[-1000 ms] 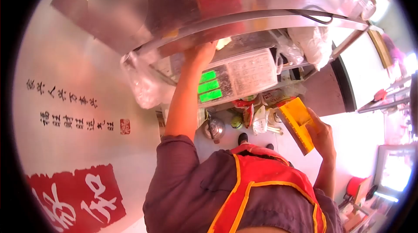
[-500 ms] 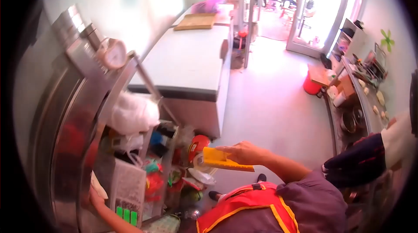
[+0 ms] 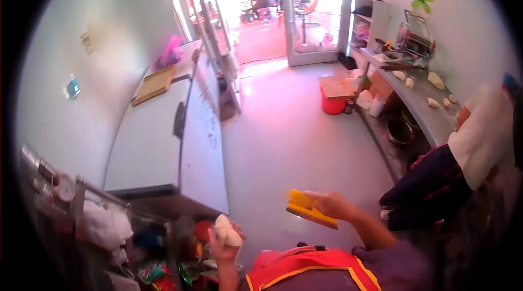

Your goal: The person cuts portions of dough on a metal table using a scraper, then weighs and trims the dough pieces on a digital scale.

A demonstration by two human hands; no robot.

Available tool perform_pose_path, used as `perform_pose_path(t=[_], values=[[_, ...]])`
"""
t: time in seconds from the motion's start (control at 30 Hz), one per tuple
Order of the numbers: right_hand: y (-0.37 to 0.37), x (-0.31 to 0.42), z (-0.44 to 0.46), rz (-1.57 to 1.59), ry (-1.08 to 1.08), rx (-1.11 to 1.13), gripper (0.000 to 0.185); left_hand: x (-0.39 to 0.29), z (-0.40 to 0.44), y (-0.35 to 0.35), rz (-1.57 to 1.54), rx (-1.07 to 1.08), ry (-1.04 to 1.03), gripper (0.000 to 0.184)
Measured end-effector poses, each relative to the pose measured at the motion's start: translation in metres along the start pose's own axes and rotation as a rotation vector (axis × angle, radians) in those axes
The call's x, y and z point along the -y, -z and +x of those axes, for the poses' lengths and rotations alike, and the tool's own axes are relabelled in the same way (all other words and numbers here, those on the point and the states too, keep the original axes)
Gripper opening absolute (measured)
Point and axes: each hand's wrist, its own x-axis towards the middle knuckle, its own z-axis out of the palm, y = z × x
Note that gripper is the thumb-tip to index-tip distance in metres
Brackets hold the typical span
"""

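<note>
Near the bottom centre of the head view, my left hand (image 3: 222,252) is closed round a pale lump of dough (image 3: 226,231), which sticks up above the fingers. Further right, my right hand (image 3: 329,205) grips a flat yellow scraper (image 3: 311,213) with a darker lower edge. Its fingers lie along the top of the scraper, which tilts down to the right. The two hands are apart, both in front of my red apron (image 3: 297,262).
At left stands a white chest freezer (image 3: 147,155) with a wooden board (image 3: 154,85) on it. Along the right runs a metal worktable (image 3: 415,85) with several dough pieces; a co-worker (image 3: 436,174) stands there. A red bucket (image 3: 333,105) is on the floor before a glass door (image 3: 316,29).
My left hand has come away from the metal machine at left with the dough, towards the middle. My view has turned right. My right hand still holds the scraper.
</note>
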Motion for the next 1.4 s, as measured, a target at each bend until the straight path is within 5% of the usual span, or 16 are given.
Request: perform_pose_path(t=[0.2,0.4,0.6,0.67,0.7,0.83,1.1,1.2,1.4], values=[[0.051,-0.108,-0.036,-0.056,-0.350,-0.161,0.047,0.093,0.170,-0.052,0.386,-0.017,0.359,0.069],[0.115,-0.194,-0.055,-0.047,-0.686,-0.289,0.049,0.184,0.357,-0.084,0.374,0.162,0.615,0.058],[0.196,-0.255,-0.041,-0.070,-0.769,-0.736,0.043,0.326,0.500,-0.177,0.730,0.149,0.713,0.062],[0.217,-0.273,-0.029,-0.095,-0.926,-0.967,0.037,0.384,0.534,-0.218,0.463,0.269,0.934,0.066],[0.228,-0.283,-0.021,-0.099,-0.998,-1.061,0.034,0.414,0.560,-0.223,0.290,0.559,1.080,0.069],[0.283,-0.299,0.012,0.072,-0.792,-1.368,0.027,0.541,0.606,-0.288,0.195,0.496,1.275,0.079],[0.373,-0.399,0.047,-0.478,-0.315,-1.157,0.027,0.742,0.618,-0.356,0.332,0.476,1.196,0.095],[0.399,-0.451,0.037,-0.467,-0.334,-0.982,0.030,0.800,0.626,-0.369,0.414,0.437,1.147,0.087],[0.460,-0.527,0.024,-0.427,-0.472,-1.066,0.035,0.910,0.664,-0.343,0.426,0.469,1.190,0.070]])
